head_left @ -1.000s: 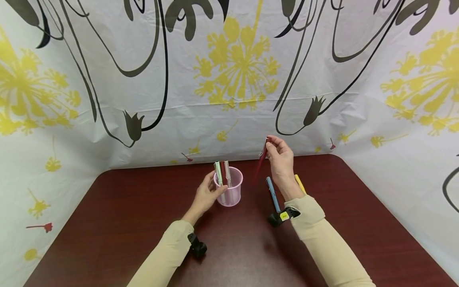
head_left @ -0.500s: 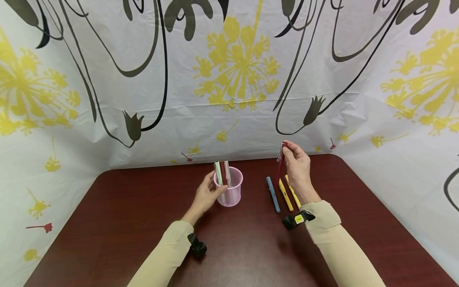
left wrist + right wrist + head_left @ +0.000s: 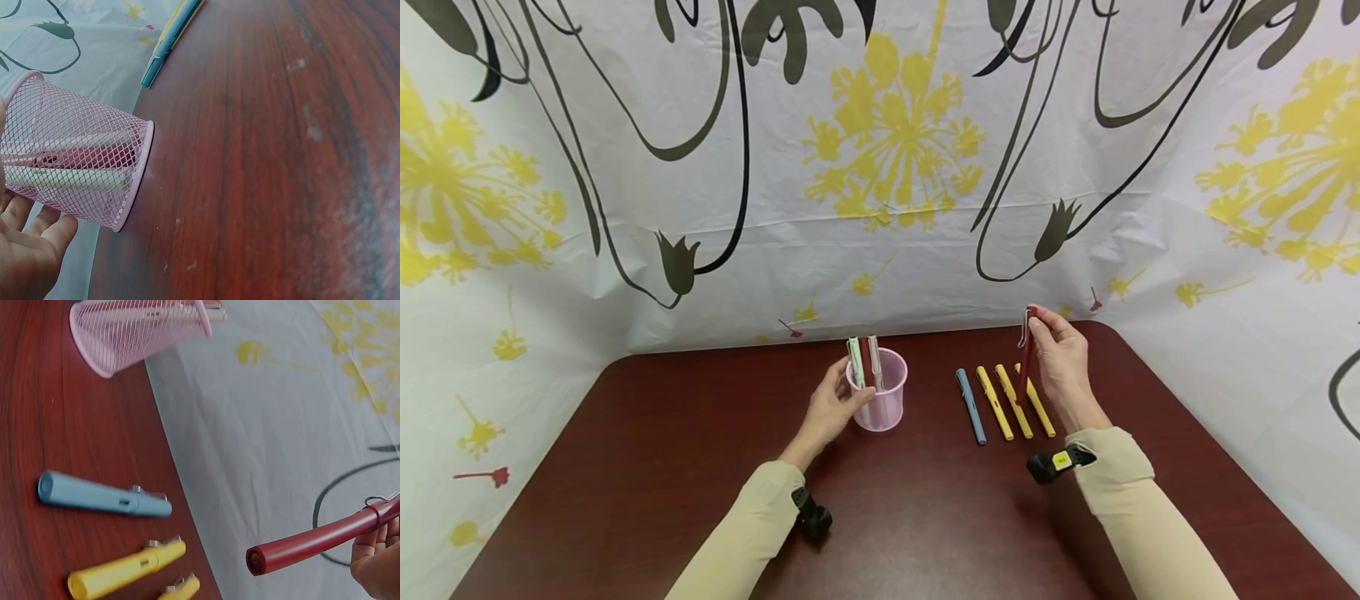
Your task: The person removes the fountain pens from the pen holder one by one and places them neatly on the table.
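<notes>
My left hand [image 3: 831, 410] grips a pink mesh pen cup [image 3: 891, 410] by its left side, thumb near the front rim. Inside the cup stand a pale green pen [image 3: 855, 360], a dark red pen [image 3: 867, 360] and a whitish pen [image 3: 876, 363]. Another red pen [image 3: 1027, 354], with a silver clip, is pinched near its clip end by my right hand [image 3: 1063, 367]. It hangs lower end down over the rightmost yellow pens. In the right wrist view this red pen [image 3: 306, 547] sticks out from the fingertips.
A blue pen [image 3: 972, 406] and three yellow pens, the nearest to it this yellow pen [image 3: 995, 403], lie in a row on the dark red wooden table [image 3: 917, 517], right of the cup. A patterned white sheet [image 3: 850, 275] hangs behind the table.
My right hand has moved right with the red pen, from near the cup to above the yellow pens, now uncovering them. The left hand and cup have stayed in place.
</notes>
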### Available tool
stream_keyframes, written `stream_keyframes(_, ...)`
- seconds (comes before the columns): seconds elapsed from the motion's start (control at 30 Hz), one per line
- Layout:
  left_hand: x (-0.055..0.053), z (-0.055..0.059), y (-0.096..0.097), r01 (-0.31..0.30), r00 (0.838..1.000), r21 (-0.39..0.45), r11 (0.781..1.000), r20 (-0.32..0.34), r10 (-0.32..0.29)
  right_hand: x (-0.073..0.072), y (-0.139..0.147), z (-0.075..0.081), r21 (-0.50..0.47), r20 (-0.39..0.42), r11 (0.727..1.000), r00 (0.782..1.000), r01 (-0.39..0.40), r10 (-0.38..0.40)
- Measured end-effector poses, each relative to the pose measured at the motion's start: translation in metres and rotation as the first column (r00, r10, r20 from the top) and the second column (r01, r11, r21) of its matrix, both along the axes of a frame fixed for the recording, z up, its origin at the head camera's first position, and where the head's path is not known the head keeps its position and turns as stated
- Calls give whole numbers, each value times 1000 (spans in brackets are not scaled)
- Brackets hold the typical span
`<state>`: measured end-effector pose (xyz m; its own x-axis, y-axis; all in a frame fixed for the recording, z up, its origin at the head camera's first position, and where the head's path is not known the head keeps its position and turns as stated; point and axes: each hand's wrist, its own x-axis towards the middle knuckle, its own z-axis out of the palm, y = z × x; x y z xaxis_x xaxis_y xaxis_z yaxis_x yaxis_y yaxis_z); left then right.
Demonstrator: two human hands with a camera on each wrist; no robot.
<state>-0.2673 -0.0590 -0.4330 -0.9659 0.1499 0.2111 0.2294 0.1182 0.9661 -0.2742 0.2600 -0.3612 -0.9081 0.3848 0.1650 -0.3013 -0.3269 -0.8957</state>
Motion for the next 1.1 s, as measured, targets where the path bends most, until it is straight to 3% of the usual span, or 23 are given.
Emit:
stream_keyframes(0.17,16,21,1,7,1000,-10,1000,-12,-7,0,15,-3,5,-1,1000,1000,14,-14)
stream_keyframes(0.27,18,24,1,6,1000,-16,1000,-14,-6,-1,25,-7,36,13,999,1000,26,-26)
stream_keyframes(0.43,16,22,1,7,1000,-26,1000,-12,-7,-2,38,-13,103,55,993,996,60,-66)
stream_keyframes(0.63,-1,-2,1,-3,1000,-13,1000,-4,3,-3,51,-23,220,116,972,987,82,-110)
stream_keyframes(0.77,-5,-8,1,-16,1000,-16,1000,-3,16,-5,59,-31,324,151,943,979,79,-134)
stream_keyframes(1.1,-7,-11,0,-4,1000,2,1000,-26,4,-11,77,-53,563,236,826,957,9,-171)
